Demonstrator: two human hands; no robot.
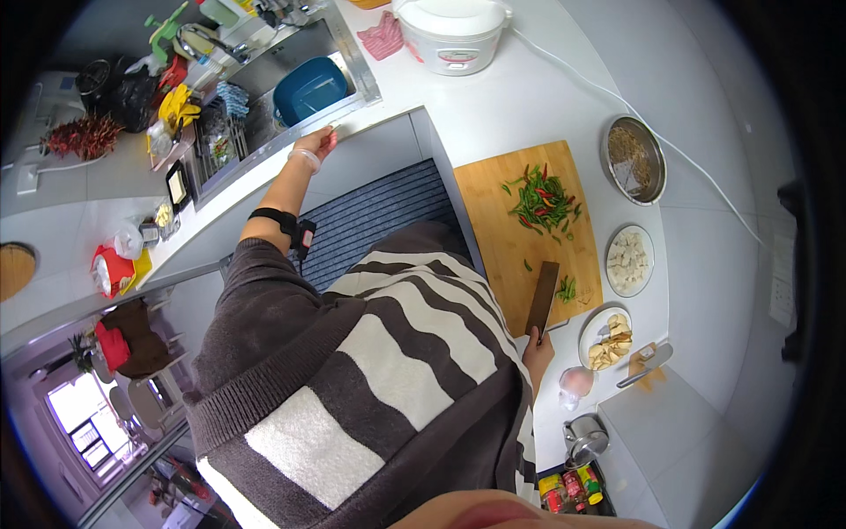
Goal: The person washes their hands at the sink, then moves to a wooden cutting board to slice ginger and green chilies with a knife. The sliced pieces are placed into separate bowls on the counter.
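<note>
My right hand is closed around the handle of a cleaver, whose broad blade lies over the near part of a wooden cutting board. Cut green and red chili peppers are heaped on the board's far half, and a smaller bunch of green pieces is beside the blade. My left hand is at the front edge of the sink counter, its fingers bent together; whether something small is between them I cannot tell. Just beyond it, a blue plastic basin stands in the steel sink.
Right of the board stand a steel bowl of dry seasoning, a plate of white cubes and a plate of pale slices. A knife lies near the wall. A rice cooker with its cord is at the back.
</note>
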